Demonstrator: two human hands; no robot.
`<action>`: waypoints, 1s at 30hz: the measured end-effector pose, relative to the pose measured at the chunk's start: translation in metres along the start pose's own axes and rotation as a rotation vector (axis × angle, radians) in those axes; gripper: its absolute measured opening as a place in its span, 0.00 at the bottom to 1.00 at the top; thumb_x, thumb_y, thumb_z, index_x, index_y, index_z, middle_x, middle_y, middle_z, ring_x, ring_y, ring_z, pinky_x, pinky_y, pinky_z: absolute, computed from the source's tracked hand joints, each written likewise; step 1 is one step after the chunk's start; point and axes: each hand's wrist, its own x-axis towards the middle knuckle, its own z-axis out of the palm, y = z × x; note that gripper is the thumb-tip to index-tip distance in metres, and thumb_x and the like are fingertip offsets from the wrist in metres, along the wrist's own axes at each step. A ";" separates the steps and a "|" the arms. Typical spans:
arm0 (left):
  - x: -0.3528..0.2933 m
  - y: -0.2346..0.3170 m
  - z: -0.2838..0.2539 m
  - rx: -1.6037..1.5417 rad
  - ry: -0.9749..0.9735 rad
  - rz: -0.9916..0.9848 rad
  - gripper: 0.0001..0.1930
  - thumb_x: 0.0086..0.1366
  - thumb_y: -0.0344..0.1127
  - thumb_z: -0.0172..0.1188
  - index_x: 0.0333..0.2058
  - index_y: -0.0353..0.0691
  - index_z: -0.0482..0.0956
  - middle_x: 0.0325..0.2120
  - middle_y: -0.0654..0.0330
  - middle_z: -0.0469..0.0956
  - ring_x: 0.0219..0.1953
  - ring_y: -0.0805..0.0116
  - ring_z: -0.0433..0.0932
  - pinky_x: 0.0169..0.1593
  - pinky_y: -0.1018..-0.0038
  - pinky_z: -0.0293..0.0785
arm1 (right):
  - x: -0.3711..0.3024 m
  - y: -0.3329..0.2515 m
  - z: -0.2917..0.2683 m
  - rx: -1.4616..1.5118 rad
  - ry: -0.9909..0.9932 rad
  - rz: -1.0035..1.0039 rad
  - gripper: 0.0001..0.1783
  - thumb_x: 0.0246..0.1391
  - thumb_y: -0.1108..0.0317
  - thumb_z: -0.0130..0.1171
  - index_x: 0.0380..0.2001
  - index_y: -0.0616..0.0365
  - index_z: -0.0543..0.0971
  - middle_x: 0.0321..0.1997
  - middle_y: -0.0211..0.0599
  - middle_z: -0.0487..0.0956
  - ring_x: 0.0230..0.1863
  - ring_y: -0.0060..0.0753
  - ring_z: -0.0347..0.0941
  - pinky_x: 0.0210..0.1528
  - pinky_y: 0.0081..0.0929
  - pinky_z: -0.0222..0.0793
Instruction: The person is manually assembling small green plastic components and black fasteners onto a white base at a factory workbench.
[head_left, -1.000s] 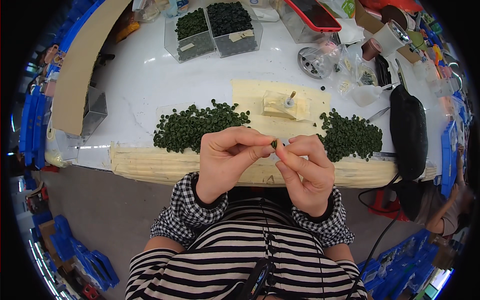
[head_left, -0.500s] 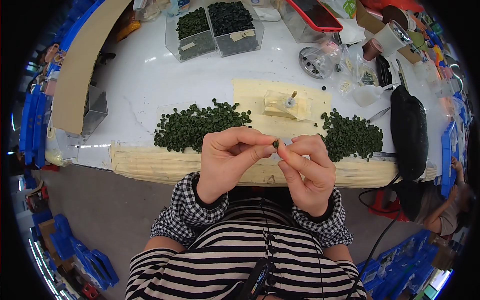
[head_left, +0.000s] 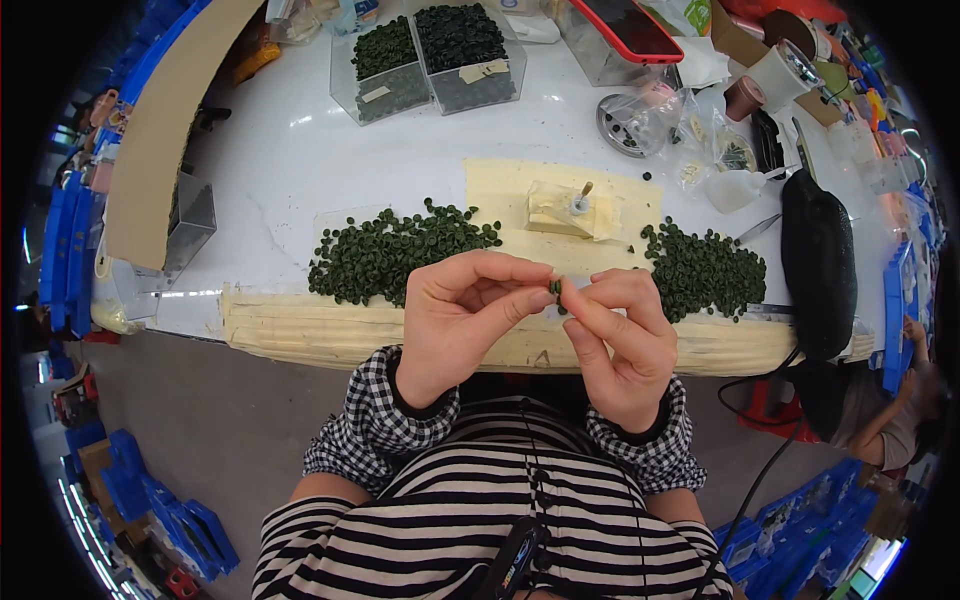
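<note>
Over the table's front edge, my left hand point(head_left: 450, 315) pinches a small dark green round piece point(head_left: 555, 287) between thumb and forefinger. My right hand point(head_left: 628, 345) meets it there, its forefinger tip against the piece and its other fingers curled; its thumb stands apart from that fingertip. How the right fingers hold the piece is partly hidden. Left of the hands spreads a heap of small green cupped discs point(head_left: 390, 250). A second heap of like discs point(head_left: 705, 270) lies beyond my right hand. Behind the hands stands a tape-wrapped block point(head_left: 560, 212) with a short upright pin.
Two clear bins point(head_left: 472, 85) of dark pieces stand at the back. A red-framed phone point(head_left: 630, 30) rests on a clear box. At right are tweezers point(head_left: 760, 228), a white squeeze bottle point(head_left: 735, 190) and a black padded object point(head_left: 820, 265). A cardboard sheet point(head_left: 160, 140) rises at left.
My right hand has shifted slightly right, and its fingertips have parted a little from the left ones. More of the green piece shows between them.
</note>
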 end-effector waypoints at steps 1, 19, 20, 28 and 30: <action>-0.001 -0.002 -0.003 0.002 -0.013 -0.007 0.10 0.59 0.18 0.62 0.41 0.28 0.80 0.37 0.52 0.82 0.41 0.70 0.81 0.47 0.78 0.79 | 0.000 0.000 0.000 -0.003 -0.001 -0.001 0.21 0.43 0.79 0.67 0.44 0.57 0.84 0.32 0.32 0.78 0.34 0.33 0.70 0.39 0.30 0.68; 0.000 -0.003 0.000 0.110 -0.011 0.088 0.10 0.58 0.16 0.62 0.38 0.30 0.83 0.37 0.52 0.82 0.39 0.69 0.81 0.44 0.78 0.78 | -0.002 0.003 0.000 -0.075 0.008 -0.040 0.19 0.43 0.76 0.68 0.43 0.55 0.84 0.32 0.29 0.79 0.33 0.34 0.70 0.42 0.32 0.70; 0.000 -0.003 0.000 0.119 -0.011 0.102 0.10 0.58 0.16 0.62 0.38 0.31 0.83 0.37 0.52 0.82 0.39 0.69 0.82 0.44 0.78 0.78 | -0.002 0.003 0.000 -0.070 0.008 -0.043 0.19 0.43 0.76 0.68 0.43 0.55 0.84 0.32 0.29 0.79 0.33 0.34 0.70 0.41 0.32 0.70; 0.001 -0.003 -0.002 0.232 -0.025 0.162 0.10 0.57 0.17 0.62 0.38 0.32 0.84 0.35 0.53 0.83 0.39 0.70 0.82 0.43 0.78 0.78 | -0.004 0.006 0.002 -0.067 0.011 -0.068 0.20 0.42 0.77 0.69 0.43 0.55 0.84 0.32 0.29 0.78 0.33 0.34 0.69 0.41 0.33 0.69; 0.001 -0.003 -0.002 0.245 -0.012 0.157 0.10 0.58 0.17 0.63 0.38 0.33 0.84 0.35 0.54 0.83 0.38 0.71 0.81 0.42 0.79 0.78 | -0.005 0.007 0.001 -0.079 -0.003 -0.073 0.21 0.42 0.76 0.69 0.44 0.55 0.84 0.33 0.30 0.78 0.34 0.35 0.70 0.41 0.32 0.69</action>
